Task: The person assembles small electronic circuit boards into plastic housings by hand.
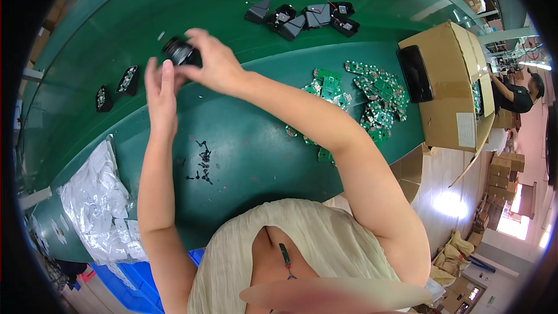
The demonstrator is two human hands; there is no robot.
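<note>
Over the far left of the green bench, my right hand [216, 65] is closed on a small black plastic housing [181, 52], which is slightly blurred. Just below and left of it, my left hand [161, 94] has its fingers stretched upward, close to the housing and the right fingertips. Whether the left fingers touch the housing is hard to see. Further left stand two small open black housings with parts inside, the nearer one [103, 99] and the farther one [127, 80]. Short black cable pieces [203, 166] lie on the bench below my hands.
Several black housings [317, 16] lie on the conveyor belt [221, 6]. Green circuit boards [381, 96] are piled right of my forearm. A cardboard box [444, 81] with a black tray [415, 74] against it stands at right. Clear plastic bags [102, 197] lie at left; a person [517, 94] works beyond.
</note>
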